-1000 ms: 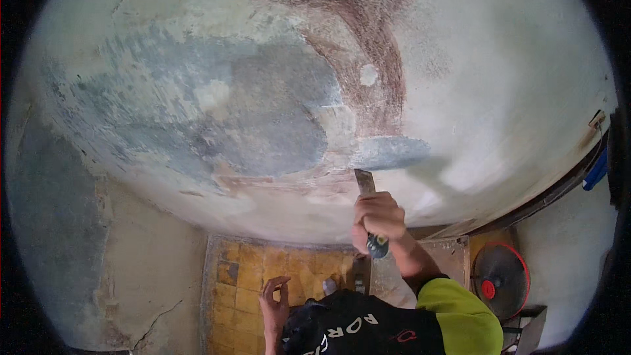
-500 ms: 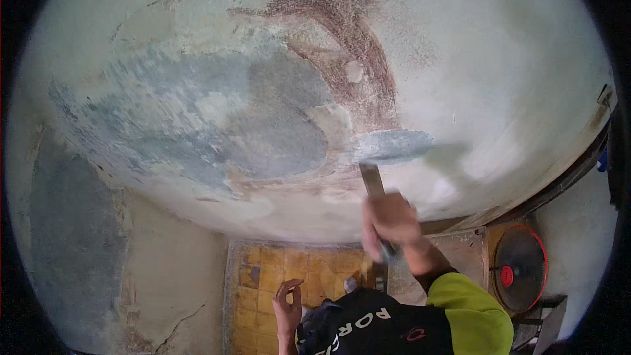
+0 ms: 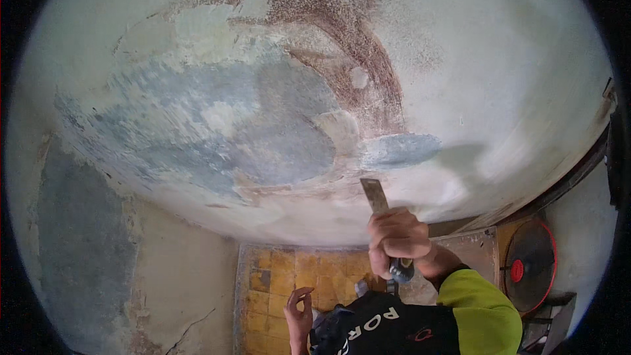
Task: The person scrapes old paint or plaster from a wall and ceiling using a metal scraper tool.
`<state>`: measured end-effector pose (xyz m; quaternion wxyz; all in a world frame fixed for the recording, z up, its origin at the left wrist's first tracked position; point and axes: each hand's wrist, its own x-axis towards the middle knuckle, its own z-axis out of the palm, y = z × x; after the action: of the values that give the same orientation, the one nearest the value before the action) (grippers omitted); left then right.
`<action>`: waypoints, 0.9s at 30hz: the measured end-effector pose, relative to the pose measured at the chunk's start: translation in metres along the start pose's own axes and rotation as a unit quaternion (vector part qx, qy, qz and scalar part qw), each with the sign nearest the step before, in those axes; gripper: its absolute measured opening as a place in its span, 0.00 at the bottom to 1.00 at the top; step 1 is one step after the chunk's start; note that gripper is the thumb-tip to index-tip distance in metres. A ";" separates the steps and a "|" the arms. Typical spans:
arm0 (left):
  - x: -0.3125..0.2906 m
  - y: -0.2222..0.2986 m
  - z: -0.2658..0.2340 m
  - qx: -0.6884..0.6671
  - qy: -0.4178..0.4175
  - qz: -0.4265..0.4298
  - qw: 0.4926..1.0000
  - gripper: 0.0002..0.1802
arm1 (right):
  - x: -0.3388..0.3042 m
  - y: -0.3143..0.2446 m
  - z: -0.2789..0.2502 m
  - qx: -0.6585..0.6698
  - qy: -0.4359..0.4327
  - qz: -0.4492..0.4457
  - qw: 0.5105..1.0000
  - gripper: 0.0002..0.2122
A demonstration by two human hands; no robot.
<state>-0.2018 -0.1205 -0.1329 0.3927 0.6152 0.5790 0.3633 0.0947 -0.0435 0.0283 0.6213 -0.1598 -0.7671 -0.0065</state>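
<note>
My right hand (image 3: 397, 240) is wrapped round a scraper (image 3: 374, 195), its flat metal blade pointing up and its rounded handle end showing below the fist. The blade tip lies just below a small wet-looking grey-blue patch (image 3: 402, 150) on the pale wall (image 3: 460, 85); whether it touches the wall I cannot tell. Low down near my torso, my left hand (image 3: 299, 309) is loosely curled, with a gap between thumb and fingers and nothing visible in it. Left of the small patch spreads a larger grey-blue patch (image 3: 282, 138), bordered by a rough brownish area (image 3: 378, 72).
A round fan (image 3: 531, 266) with a red rim stands at the lower right. Yellow floor tiles (image 3: 276, 302) lie below. On the left, an adjoining wall has a grey area (image 3: 82, 223) and a crack (image 3: 190, 329). A dark cable or pipe (image 3: 565, 174) runs along the right.
My right hand has drawn the scraper down, away from the small grey-blue patch. My left hand stays low and curled. The whole view has shifted slightly.
</note>
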 end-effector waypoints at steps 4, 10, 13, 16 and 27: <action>-0.001 0.015 -0.003 0.010 0.000 -0.005 1.000 0.07 | 0.009 0.004 -0.009 -0.108 0.004 0.164 0.981 0.16; 0.001 -0.001 -0.005 -0.008 0.009 -0.003 1.000 0.07 | 0.016 0.011 -0.003 -0.078 -0.013 0.000 0.997 0.15; 0.004 0.000 -0.003 0.010 0.003 0.015 1.000 0.07 | 0.013 -0.003 -0.001 -0.010 -0.008 0.029 0.999 0.15; 0.003 0.010 -0.007 0.032 0.009 0.009 0.999 0.07 | 0.017 -0.002 0.000 -0.004 0.055 -0.014 0.998 0.15; 0.000 -0.003 0.001 0.000 -0.015 0.035 0.999 0.09 | -0.011 0.030 -0.003 -0.098 0.067 0.197 0.973 0.16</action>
<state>-0.2023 -0.1206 -0.1361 0.3886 0.6401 0.5515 0.3675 0.1067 -0.0186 0.0125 0.6413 -0.3674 -0.6729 0.0303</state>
